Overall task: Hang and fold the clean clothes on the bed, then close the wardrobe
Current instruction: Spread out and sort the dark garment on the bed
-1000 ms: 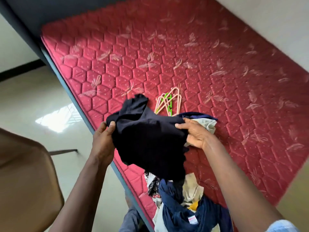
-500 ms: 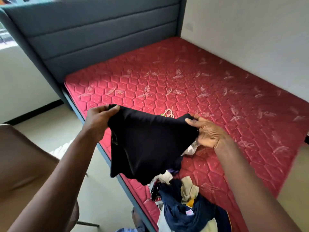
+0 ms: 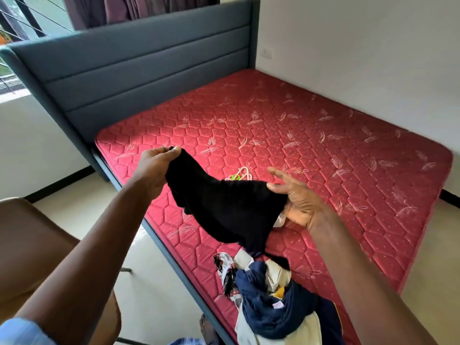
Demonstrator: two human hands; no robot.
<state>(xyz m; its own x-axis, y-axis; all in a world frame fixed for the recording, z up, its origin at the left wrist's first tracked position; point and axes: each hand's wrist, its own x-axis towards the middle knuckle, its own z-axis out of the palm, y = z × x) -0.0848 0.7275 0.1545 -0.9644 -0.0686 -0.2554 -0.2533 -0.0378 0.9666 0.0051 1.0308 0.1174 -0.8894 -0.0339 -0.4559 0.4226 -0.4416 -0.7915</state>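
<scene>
A black garment (image 3: pixel 224 205) hangs stretched between my two hands over the near edge of the red mattress (image 3: pixel 323 145). My left hand (image 3: pixel 155 168) pinches its upper corner, raised higher than the other end. My right hand (image 3: pixel 295 197) takes the other end at the palm; its thumb and forefinger are spread, and the lower fingers are hidden by the cloth. Below lies a pile of clothes (image 3: pixel 271 305) with navy, cream and patterned pieces. Pink and green hangers (image 3: pixel 240 174) lie on the mattress behind the garment, partly hidden.
A grey padded headboard (image 3: pixel 149 70) stands at the far end of the bed. A white wall (image 3: pixel 361 58) runs along the bed's right side. A brown chair (image 3: pixel 37 245) stands on the pale floor at my left. A curtain and window are behind the headboard.
My left hand has risen and drawn the garment out sideways. My right hand has spread its thumb and forefinger. My view has tilted up, bringing in the whole headboard.
</scene>
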